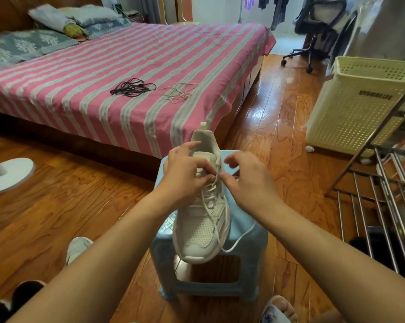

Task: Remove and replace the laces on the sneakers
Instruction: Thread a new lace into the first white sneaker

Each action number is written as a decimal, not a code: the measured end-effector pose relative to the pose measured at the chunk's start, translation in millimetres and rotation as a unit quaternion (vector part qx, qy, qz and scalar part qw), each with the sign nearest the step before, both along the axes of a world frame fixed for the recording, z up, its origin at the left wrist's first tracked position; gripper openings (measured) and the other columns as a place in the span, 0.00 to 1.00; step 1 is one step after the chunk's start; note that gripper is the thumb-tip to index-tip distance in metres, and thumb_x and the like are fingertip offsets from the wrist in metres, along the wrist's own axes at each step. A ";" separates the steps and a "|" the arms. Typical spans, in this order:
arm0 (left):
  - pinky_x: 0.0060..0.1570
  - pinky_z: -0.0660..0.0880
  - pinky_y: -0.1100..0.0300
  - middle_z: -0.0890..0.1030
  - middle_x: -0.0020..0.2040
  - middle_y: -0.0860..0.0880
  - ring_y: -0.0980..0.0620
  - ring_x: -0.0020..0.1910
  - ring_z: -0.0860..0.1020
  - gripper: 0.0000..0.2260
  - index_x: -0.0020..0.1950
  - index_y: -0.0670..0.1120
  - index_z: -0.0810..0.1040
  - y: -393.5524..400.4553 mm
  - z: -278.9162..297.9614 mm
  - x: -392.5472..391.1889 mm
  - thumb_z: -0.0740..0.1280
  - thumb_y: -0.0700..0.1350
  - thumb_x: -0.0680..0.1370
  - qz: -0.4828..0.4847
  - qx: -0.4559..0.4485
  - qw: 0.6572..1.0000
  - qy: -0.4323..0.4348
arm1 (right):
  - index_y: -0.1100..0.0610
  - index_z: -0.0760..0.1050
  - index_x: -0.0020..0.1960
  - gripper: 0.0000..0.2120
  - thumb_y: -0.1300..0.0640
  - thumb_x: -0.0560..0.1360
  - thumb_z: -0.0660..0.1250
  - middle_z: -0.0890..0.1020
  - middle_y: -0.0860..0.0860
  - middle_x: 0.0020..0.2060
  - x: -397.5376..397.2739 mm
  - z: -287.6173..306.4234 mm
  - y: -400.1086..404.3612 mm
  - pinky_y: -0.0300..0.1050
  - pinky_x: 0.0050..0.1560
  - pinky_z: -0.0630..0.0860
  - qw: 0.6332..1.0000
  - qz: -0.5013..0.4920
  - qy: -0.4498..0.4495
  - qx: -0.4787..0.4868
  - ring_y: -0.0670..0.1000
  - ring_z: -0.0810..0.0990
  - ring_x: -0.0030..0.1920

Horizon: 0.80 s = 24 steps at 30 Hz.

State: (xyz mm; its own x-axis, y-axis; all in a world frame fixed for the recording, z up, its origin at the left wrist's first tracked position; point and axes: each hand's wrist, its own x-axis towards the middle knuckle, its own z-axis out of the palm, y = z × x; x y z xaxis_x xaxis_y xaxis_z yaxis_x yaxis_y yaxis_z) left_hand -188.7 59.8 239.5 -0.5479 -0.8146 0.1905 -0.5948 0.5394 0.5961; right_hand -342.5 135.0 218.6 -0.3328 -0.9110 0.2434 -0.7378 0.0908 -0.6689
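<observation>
A white sneaker (202, 206) stands on a light blue stool (248, 236) at the centre of the view, toe toward 6 o'clock and overhanging the stool's edge. The left hand (185, 173) covers the tongue at its 10 o'clock side, fingers curled and pinching the white lace (216, 180) near the upper eyelets. The right hand (248, 180) hovers at 3 o'clock, fingers curled; whether its grip touches the lace cannot be told. A loose lace end trails off the stool toward 4 o'clock. On the striped bed (80, 85) at 12 o'clock lie black laces (131, 87) and pale laces (179, 92), separate. A second sneaker (78, 249) at 8 o'clock is half hidden by the left forearm.
</observation>
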 end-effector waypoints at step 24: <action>0.67 0.62 0.48 0.65 0.70 0.51 0.47 0.69 0.61 0.08 0.53 0.57 0.84 14.0 7.2 31.2 0.67 0.56 0.79 0.103 -0.080 0.986 -0.105 | 0.60 0.81 0.47 0.05 0.58 0.76 0.70 0.77 0.57 0.55 14.7 7.5 -1.5 0.55 0.45 0.78 0.935 0.104 0.321 -0.105 0.59 0.74 0.54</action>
